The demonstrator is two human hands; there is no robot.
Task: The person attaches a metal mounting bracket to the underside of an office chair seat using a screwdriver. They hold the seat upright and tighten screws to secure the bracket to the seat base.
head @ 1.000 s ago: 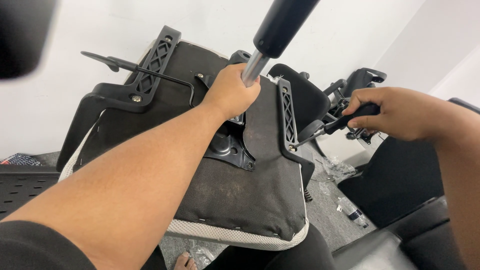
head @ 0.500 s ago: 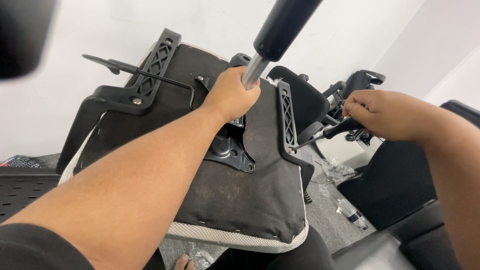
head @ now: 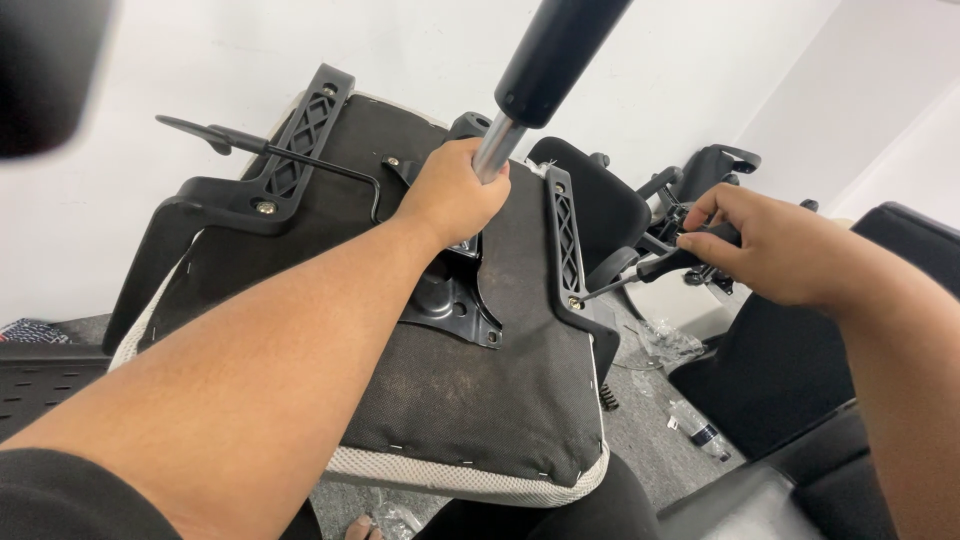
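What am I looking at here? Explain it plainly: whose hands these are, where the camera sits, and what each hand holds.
There is no machine here. A person wears a camera on the head, so the one picture looks down along their own arms.

An office chair seat lies upside down in front of them, its dark fabric underside facing up. A metal plate is bolted at its middle, and black armrest brackets run along the sides.

The left hand has a closed grip on the shiny gas-lift column rising from the seat. The right hand holds a black-handled screwdriver, its tip at a screw on the right bracket. More chair parts lie behind.
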